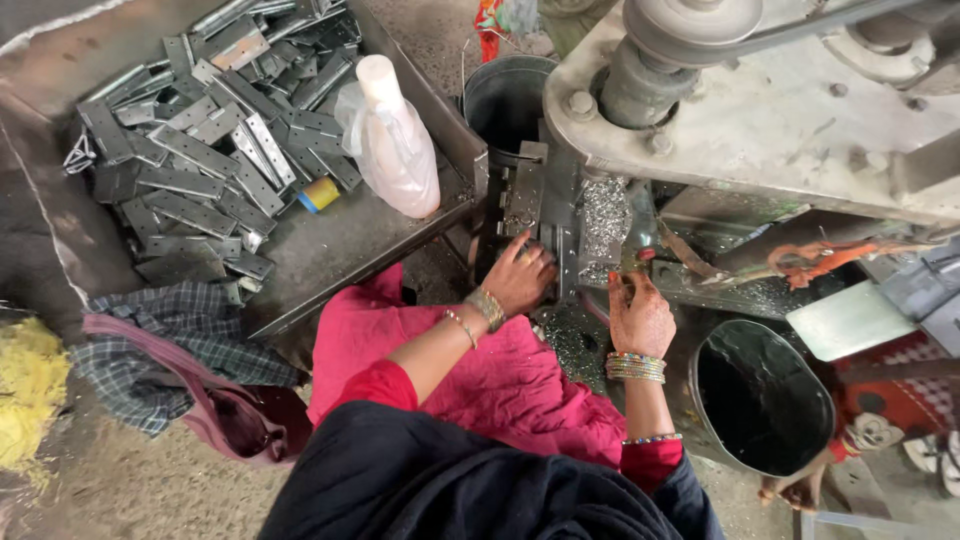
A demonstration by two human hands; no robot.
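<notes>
Nearby, a tray (400,235) holds metal hinges (200,150); each hand's (520,275) grip: cannot tell.

My tray (400,235) sits up left — a flat grey metal sheet w/ a raised edge. On it: a heap of grey hinges (215,130) filling most of the far side, a small yellow roll (320,193) just beside the heap, and a pink bottle (392,140) in a clear bag, lying near the right edge. The floor (130,480) below — dusty concrete — carries a checked cloth (150,345), a yellow pile (30,385) at far left, and two dark buckets (760,395).
</notes>
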